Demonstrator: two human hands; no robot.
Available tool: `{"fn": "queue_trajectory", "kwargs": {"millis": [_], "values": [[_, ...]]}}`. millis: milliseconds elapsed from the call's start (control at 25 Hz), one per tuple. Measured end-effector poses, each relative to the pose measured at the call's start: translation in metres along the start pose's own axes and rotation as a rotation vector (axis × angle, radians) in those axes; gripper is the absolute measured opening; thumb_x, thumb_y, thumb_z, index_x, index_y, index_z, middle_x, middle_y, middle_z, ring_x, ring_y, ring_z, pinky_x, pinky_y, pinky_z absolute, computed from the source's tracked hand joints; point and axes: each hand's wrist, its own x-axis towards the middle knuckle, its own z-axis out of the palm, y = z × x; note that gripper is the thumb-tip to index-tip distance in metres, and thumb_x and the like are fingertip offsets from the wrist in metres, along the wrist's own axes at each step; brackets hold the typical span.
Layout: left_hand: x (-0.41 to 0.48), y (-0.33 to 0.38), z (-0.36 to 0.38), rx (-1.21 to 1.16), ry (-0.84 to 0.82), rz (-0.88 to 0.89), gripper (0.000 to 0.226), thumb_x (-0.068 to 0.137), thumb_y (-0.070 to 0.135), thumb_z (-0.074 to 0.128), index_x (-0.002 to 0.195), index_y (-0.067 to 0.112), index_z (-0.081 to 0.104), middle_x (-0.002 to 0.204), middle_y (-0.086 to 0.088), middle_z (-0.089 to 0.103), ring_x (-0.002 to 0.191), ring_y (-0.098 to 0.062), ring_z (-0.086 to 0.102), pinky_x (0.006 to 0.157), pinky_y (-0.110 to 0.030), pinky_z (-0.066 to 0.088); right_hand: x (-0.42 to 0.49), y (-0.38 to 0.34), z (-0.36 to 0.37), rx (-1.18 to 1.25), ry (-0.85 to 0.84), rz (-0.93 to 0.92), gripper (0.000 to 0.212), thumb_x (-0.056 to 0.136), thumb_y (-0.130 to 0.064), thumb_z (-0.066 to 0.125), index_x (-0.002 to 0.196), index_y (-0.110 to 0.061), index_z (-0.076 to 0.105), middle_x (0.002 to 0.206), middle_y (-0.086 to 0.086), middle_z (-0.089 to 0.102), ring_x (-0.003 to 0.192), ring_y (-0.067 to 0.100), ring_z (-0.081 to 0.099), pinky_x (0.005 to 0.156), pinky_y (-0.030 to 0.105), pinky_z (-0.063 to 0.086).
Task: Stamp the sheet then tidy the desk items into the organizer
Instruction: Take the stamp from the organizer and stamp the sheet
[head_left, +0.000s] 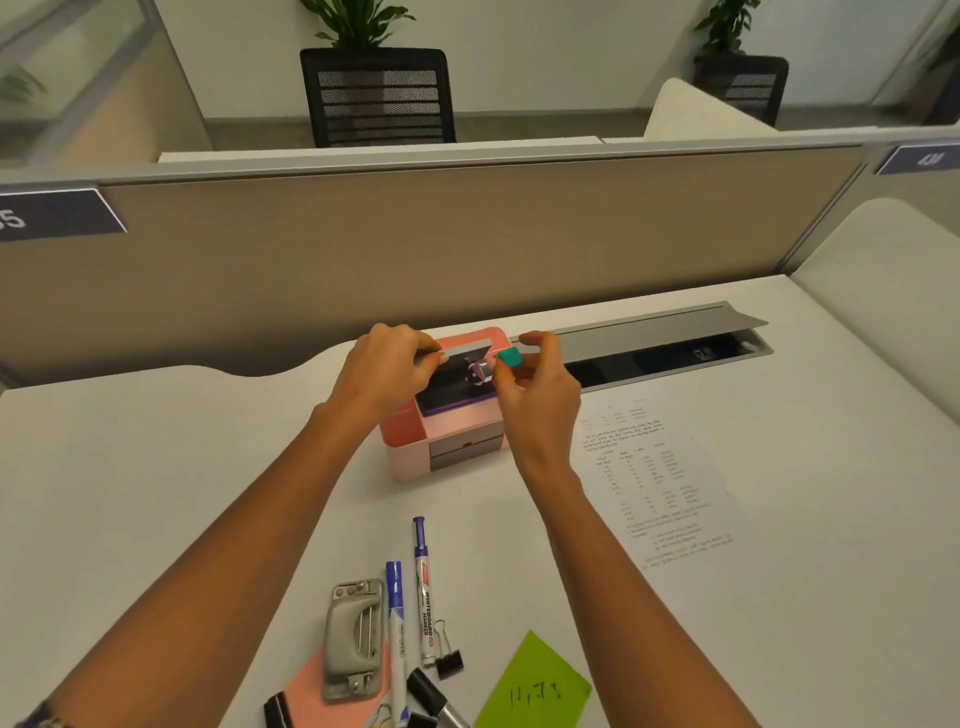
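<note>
Your left hand (387, 371) pinched the ink pad's grey lid (467, 347) open. Your right hand (535, 389) gripped the teal stamp (509, 357) over the ink pad (452, 402), possibly touching ink, though blur hid that. The pad rested atop the pink organizer (441, 457) beneath both hands, so a hard press could have slid it off. The sheet (660, 478) lay right of your right hand, and 2 blue-capped markers (423, 577) lay nearer you.
</note>
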Motion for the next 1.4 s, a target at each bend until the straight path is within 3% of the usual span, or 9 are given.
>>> {"fn": "queue_trajectory", "kwargs": {"millis": [120,360,560,720,1240,1400], "values": [[0.002,0.001,0.000,-0.019,0.024,-0.030,0.029,0.092,0.034,0.058,0.111,0.015,0.070,0.101,-0.008,0.072,0.086,-0.024,0.065,0.068,-0.032,0.053,0.004,-0.005,0.012,-0.106,-0.007,-0.079,0.029,0.086,-0.031,0.066,0.109,-0.014,0.058,0.107,0.003,0.069,0.091,0.014,0.066,0.080,0.021,0.053],[0.004,0.004,-0.004,-0.036,0.020,-0.074,0.027,0.091,0.031,0.060,0.107,0.012,0.070,0.099,-0.010,0.071,0.083,-0.024,0.064,0.065,-0.031,0.051,0.007,-0.005,0.035,-0.271,-0.012,-0.229,0.030,0.086,-0.033,0.066,0.108,-0.013,0.061,0.105,0.005,0.068,0.091,0.018,0.066,0.079,0.021,0.048],[0.008,0.004,-0.007,-0.045,0.022,-0.113,0.025,0.090,0.030,0.061,0.104,0.012,0.071,0.097,-0.012,0.071,0.075,-0.019,0.057,0.064,-0.032,0.051,0.006,0.002,0.046,-0.403,-0.003,-0.369,0.031,0.088,-0.033,0.064,0.105,-0.008,0.063,0.102,0.012,0.068,0.088,0.025,0.065,0.076,0.037,0.058],[0.011,0.005,-0.010,-0.034,0.010,-0.124,0.023,0.091,0.029,0.060,0.101,0.011,0.072,0.097,-0.012,0.071,0.075,-0.020,0.056,0.063,-0.030,0.047,0.006,0.000,0.051,-0.437,0.048,-0.438,0.027,0.081,-0.025,0.072,0.097,-0.004,0.066,0.090,0.014,0.069,0.076,0.026,0.066,0.064,0.034,0.057],[0.014,0.005,-0.007,-0.048,-0.001,-0.169,0.023,0.090,0.029,0.062,0.101,0.011,0.072,0.096,-0.011,0.071,0.076,-0.019,0.057,0.063,-0.030,0.048,0.008,0.008,0.052,-0.401,0.098,-0.498,0.034,0.067,-0.021,0.083,0.092,-0.004,0.068,0.085,0.013,0.070,0.069,0.026,0.069,0.059,0.033,0.058],[0.013,0.006,-0.006,-0.048,-0.002,-0.169,0.024,0.089,0.031,0.063,0.100,0.012,0.072,0.095,-0.010,0.071,0.076,-0.019,0.058,0.063,-0.029,0.047,0.009,0.008,0.052,-0.385,0.089,-0.517,0.030,0.072,-0.021,0.080,0.093,-0.004,0.067,0.085,0.013,0.070,0.070,0.025,0.068,0.060,0.030,0.057]]}}
